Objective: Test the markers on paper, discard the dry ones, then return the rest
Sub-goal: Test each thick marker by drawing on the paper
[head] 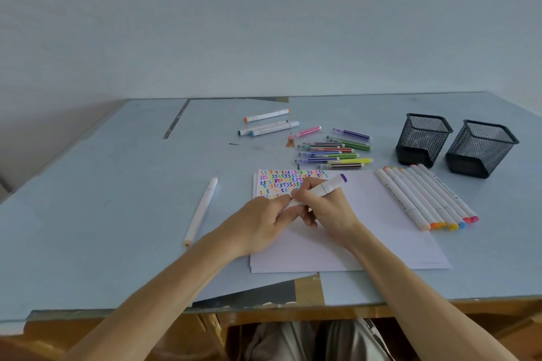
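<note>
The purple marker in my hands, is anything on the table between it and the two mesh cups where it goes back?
Yes. The purple marker sits over the paper; toward the mesh cups lies a row of white markers, partly on the paper's right edge. Lifting the marker over them should avoid contact.

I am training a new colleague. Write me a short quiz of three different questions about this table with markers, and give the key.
1. True or false: both mesh holders are standing upright and show no markers inside.
2. Which cap colour shows on the marker that the right hand and the left hand hold? A) orange B) purple C) green
3. Fill in: the coloured test squiggles sit in the far ____ corner of the paper.

Key: 1 true; 2 B; 3 left.
</note>
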